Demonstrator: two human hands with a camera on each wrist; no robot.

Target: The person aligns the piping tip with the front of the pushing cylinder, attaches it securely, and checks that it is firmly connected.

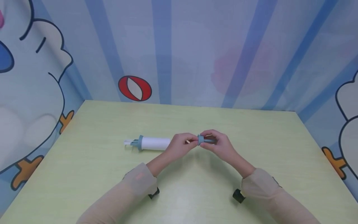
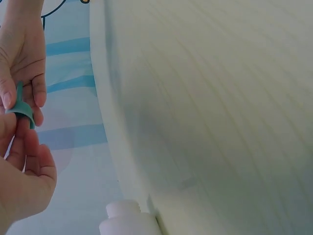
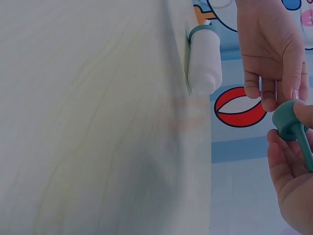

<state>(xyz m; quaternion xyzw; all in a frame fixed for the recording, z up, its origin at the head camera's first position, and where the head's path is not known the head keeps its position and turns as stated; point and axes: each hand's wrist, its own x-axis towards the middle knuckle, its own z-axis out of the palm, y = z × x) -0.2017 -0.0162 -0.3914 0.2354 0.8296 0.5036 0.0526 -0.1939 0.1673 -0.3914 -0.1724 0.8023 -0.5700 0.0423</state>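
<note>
Both hands meet above the table around a teal cap with a thin stem. My right hand grips the cap from the right, its thumb on the cap's side in the right wrist view, with the stem running along the palm side. From the left, my left hand pinches the cap's rim, seen close in the left wrist view as a teal ring. Left of that hand, a white cylinder with a teal collar lies on its side; its narrower neck shows in the right wrist view.
The pale yellow-green table carries the cylinder. Behind it stands a blue striped wall with a printed red and white ball. A small black device hangs below the right sleeve, another below the left.
</note>
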